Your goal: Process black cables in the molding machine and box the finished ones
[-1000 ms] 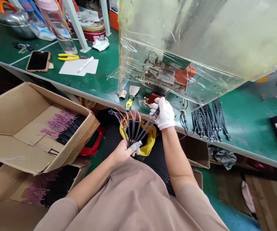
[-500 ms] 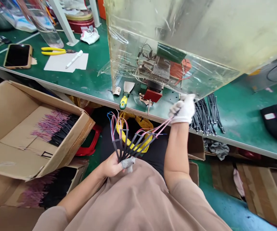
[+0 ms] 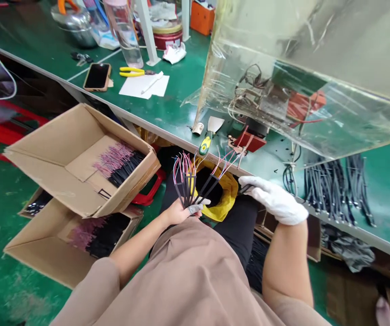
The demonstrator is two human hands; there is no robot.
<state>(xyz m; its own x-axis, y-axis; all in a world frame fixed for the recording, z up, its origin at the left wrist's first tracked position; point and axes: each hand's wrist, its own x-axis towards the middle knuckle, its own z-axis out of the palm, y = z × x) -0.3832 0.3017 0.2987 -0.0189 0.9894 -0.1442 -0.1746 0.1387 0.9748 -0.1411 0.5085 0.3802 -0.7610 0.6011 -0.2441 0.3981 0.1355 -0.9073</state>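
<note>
My left hand, with a grey cover on its thumb, is closed around a fan of black-sleeved cables above my lap. Thin pink, red and blue wires spread from their upper ends. Off to the right, my right hand wears a white glove and is near the bench edge. Its fingertips are closed on a small dark piece that I cannot make out. Between my knees sits a yellow-rimmed bag, behind the cables.
Two cardboard boxes at left hold pink-and-black cable bundles. On the green bench are a putty knife, a small red-and-black machine under a clear plastic cover, and black cables. Yellow-handled pliers and a phone lie farther back.
My right hand has come away from the pink wires and moved down toward the bench edge. My left hand still holds the cables. The view has shifted left.
</note>
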